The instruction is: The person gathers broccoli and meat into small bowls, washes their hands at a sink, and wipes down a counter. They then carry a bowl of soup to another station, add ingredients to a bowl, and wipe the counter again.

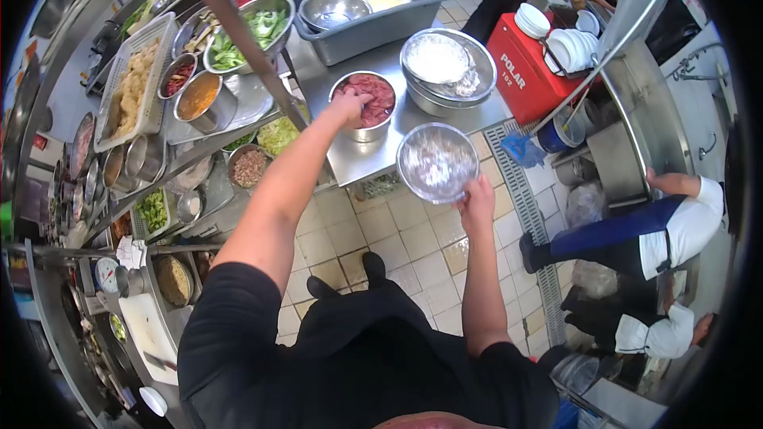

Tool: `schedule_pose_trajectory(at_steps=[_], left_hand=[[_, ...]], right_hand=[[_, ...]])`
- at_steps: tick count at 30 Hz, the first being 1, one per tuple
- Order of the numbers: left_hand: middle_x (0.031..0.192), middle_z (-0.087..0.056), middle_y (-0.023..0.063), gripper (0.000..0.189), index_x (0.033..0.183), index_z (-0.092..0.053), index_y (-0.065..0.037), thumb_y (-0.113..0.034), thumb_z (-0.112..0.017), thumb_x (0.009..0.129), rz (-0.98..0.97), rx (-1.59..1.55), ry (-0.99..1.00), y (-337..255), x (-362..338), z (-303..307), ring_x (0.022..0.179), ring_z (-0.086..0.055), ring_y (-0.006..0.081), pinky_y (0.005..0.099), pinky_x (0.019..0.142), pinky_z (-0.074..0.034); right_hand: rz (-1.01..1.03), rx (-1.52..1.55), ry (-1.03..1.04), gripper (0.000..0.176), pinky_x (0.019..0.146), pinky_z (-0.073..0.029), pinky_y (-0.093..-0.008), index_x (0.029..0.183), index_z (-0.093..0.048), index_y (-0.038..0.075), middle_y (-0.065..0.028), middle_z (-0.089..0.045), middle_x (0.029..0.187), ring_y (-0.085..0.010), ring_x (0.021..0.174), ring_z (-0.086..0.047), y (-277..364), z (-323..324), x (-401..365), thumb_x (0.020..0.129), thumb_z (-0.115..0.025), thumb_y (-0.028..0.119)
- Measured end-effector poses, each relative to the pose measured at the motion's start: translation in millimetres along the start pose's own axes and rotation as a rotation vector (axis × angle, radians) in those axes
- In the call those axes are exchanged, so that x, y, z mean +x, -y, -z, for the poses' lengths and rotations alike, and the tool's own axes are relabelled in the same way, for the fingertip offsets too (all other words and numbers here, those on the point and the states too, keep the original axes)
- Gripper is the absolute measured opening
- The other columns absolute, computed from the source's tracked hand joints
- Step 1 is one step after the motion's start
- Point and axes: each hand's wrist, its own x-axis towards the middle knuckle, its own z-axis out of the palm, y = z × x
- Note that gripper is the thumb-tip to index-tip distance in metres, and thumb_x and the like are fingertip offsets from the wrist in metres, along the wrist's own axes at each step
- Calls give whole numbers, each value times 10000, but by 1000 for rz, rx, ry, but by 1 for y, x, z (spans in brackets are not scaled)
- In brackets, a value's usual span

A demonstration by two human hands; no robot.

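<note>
My left hand [354, 105] reaches over the rim of a round steel pot [368, 134] on the steel table. Its fingers are curled into the slices of raw red meat [377, 101] that fill the pot, and the fingertips are partly hidden. My right hand [477, 200] grips the rim of a shiny metal bowl [437, 162], held in the air just off the table's front edge. The bowl's inside is blurred by glare. Behind it stands a wide steel basin [489, 71] with another metal bowl [434, 58] resting in it.
A grey tub [373, 38] with white shreds and a steel bowl sits at the table's back. A red POLAR box [518, 71] carries white dishes. Food containers, including a white basket [119, 131], line the left shelf. Co-workers [675, 230] stand right. A drain grate [520, 191] crosses the floor.
</note>
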Motion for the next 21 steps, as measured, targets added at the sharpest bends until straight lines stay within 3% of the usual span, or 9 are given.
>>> schedule_pose_trajectory(at_steps=[2, 5, 6, 9, 10, 13, 15, 19, 21], left_hand=[[1348, -365, 262, 656, 1284, -509, -238, -214, -741, 670, 126, 70, 152, -26, 3, 25, 1143, -513, 445, 480, 995, -422], [1319, -385, 277, 620, 1289, -507, -233, -200, -710, 705, 95, 121, 101, -28, 7, 8, 1111, -531, 456, 510, 965, -431], [1238, -482, 233, 487, 1210, -582, -203, -163, -665, 733, 72, 141, -27, -19, 11, -9, 1087, -552, 432, 491, 930, -454], [1246, -539, 173, 441, 1177, -631, -211, -119, -648, 745, 123, 25, 19, 4, 24, -25, 1108, -571, 357, 451, 928, -477], [1053, -646, 159, 361, 1084, -684, -192, -93, -620, 743, 137, -40, -62, 2, 22, -20, 1015, -614, 330, 427, 882, -492], [971, -660, 178, 281, 996, -695, -152, -99, -638, 726, 120, -87, -72, 10, 24, 4, 935, -627, 356, 416, 840, -499], [831, -656, 178, 189, 813, -656, -77, -144, -732, 653, 134, -198, -115, 12, 21, 34, 818, -639, 356, 410, 736, -508], [697, -667, 75, 141, 829, -668, -30, -15, -695, 692, 176, -756, -116, 11, 13, 83, 630, -613, 140, 309, 604, -500], [754, -689, 65, 193, 909, -655, 18, 58, -646, 720, 150, -908, -43, -23, -19, 120, 634, -611, 102, 269, 544, -497]], right_hand=[[-46, 21, -18, 102, 374, -417, -261, 757, -453, 89, -14, -486, 571, -97, 423, -454, -11, 27, -16, 814, -524, 42], [-87, 63, -47, 117, 367, -435, -266, 751, -443, 92, -26, -507, 562, -107, 411, -477, -28, 47, -31, 819, -509, 24], [-100, 75, -45, 117, 367, -441, -267, 752, -443, 92, -31, -515, 562, -111, 408, -483, -36, 48, -30, 823, -503, 20], [-123, 86, 31, 117, 383, -457, -268, 764, -442, 95, -43, -546, 607, -116, 439, -511, -47, 32, -26, 836, -503, 25], [-127, 78, 56, 116, 388, -460, -268, 767, -442, 95, -43, -550, 619, -116, 448, -515, -53, 25, -20, 837, -506, 27], [-126, 40, 144, 105, 401, -465, -267, 780, -444, 90, -44, -559, 653, -116, 471, -526, -58, -4, -6, 837, -512, 33], [-110, 3, 201, 95, 405, -465, -267, 788, -447, 84, -44, -560, 663, -116, 473, -526, -61, -22, 8, 838, -514, 38], [-105, 4, 310, 92, 401, -464, -264, 792, -449, 74, -43, -548, 645, -119, 452, -517, -63, -60, 38, 837, -524, 46], [-107, 31, 336, 98, 399, -464, -262, 789, -446, 71, -45, -545, 632, -123, 443, -519, -61, -81, 49, 835, -530, 49]])
